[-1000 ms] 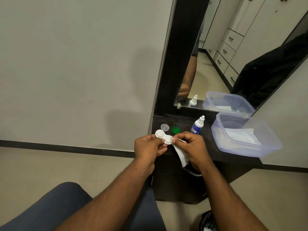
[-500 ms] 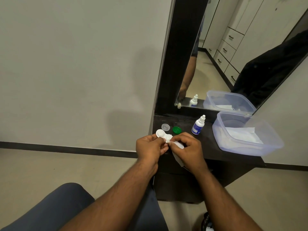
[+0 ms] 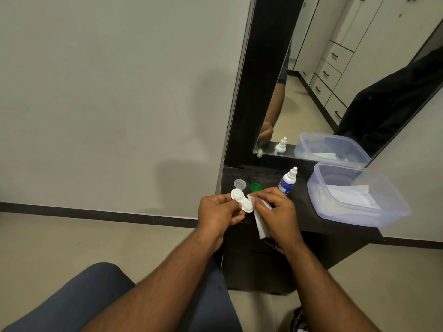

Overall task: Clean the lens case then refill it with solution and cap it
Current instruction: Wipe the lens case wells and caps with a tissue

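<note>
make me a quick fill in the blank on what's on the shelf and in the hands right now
1. The left hand holds the white lens ____.
2. The right hand grips a white ____ beside the case.
3. Beside the clear cap on the shelf lies a ____ cap.
4. The bottle stands left of the plastic ____.

Missing words: case; tissue; green; tub

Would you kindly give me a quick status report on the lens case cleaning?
Left hand holds lens case. Right hand pinches tissue against it. Both caps off, on the counter; solution bottle upright behind. Nothing in the way.
</note>
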The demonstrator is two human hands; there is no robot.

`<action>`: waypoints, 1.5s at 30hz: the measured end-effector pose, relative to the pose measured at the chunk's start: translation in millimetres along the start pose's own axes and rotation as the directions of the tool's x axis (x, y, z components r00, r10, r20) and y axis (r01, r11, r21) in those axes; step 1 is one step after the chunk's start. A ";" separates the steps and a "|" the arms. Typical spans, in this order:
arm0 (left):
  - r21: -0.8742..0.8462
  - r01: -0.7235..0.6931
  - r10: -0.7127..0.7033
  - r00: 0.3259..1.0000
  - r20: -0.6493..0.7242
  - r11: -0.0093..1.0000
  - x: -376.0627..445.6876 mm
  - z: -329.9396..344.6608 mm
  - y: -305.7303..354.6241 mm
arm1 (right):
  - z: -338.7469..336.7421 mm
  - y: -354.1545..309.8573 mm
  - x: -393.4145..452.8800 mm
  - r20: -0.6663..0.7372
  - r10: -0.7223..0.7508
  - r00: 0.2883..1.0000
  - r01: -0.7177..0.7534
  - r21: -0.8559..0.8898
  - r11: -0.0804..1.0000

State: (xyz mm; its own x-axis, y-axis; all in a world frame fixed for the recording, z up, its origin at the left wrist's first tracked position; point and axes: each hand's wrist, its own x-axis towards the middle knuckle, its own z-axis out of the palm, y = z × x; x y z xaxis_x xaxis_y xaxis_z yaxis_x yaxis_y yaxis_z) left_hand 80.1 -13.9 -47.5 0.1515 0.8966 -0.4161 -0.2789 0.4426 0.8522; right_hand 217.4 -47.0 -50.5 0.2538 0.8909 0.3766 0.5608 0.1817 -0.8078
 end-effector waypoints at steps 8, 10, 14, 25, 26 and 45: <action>0.086 0.035 -0.044 0.994 0.102 0.996 -2.0 -7.2 7.8 | 8.7 1.5 -3.8 -0.001 -0.112 0.994 0.112 -0.066 0.992; 0.110 0.028 -0.040 0.993 0.112 0.994 -1.6 -7.6 8.4 | 10.7 0.5 -6.9 0.037 -0.224 0.974 0.227 -0.157 0.961; 0.164 0.028 -0.045 0.994 0.101 0.986 -0.6 -6.4 12.3 | 13.9 4.5 -10.2 0.025 -0.304 0.952 0.299 -0.273 0.914; 0.207 0.048 -0.067 0.994 0.089 0.977 1.5 -5.4 15.8 | 8.1 2.1 -4.1 0.051 -0.304 0.951 0.308 -0.106 0.945; 0.208 0.049 -0.069 0.994 0.090 0.977 1.1 -5.9 16.1 | 8.2 1.7 -5.6 0.074 -0.322 0.944 0.328 -0.105 0.939; 0.203 0.049 -0.070 0.993 0.095 0.978 -4.0 -5.6 19.9 | 4.1 3.0 -9.8 0.117 -0.361 0.925 0.379 -0.279 0.882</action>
State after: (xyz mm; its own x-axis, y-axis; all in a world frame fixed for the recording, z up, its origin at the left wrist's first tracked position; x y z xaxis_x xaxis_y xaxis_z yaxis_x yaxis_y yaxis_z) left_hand 68.6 -8.6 -30.7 0.2601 0.8582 -0.4425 -0.0729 0.4744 0.8773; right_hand 213.3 -53.4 -58.5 -0.0600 0.8077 0.5866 0.8107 0.3822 -0.4434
